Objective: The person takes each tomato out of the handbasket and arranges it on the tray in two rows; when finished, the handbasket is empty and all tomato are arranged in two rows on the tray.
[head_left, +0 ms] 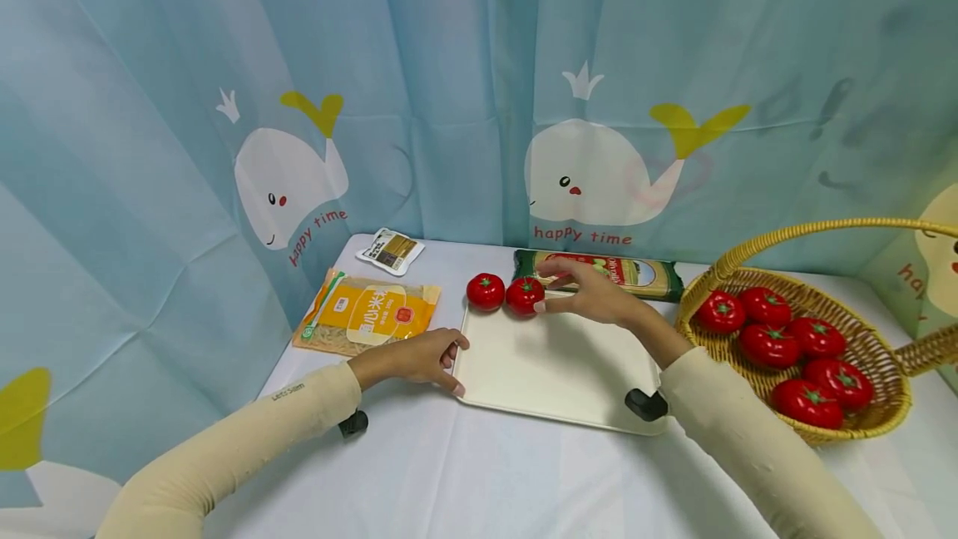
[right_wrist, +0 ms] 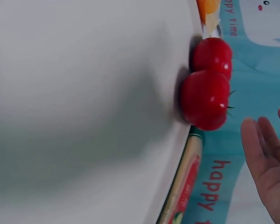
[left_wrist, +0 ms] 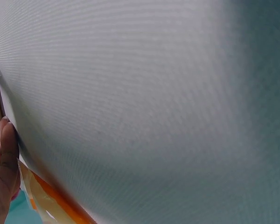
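A shallow white tray [head_left: 554,364] lies on the table. At its far left corner sit two red tomatoes, one on the left [head_left: 486,292] and one on the right [head_left: 525,297], side by side. My left hand [head_left: 425,358] grips the tray's left rim, thumb toward the near corner and fingers bent farther along it. Over the far part of the tray, my right hand [head_left: 587,294] hovers beside the right tomato with fingers spread. In the right wrist view that hand [right_wrist: 270,163] stands apart from both tomatoes [right_wrist: 204,100] and holds nothing.
A wicker basket [head_left: 891,393] with a tall handle and several tomatoes stands right of the tray. Behind the tray lies a long green-ended packet [head_left: 644,273]. An orange food bag [head_left: 367,313] and a small white pouch [head_left: 391,252] lie at left. A curtain [head_left: 449,106] hangs behind.
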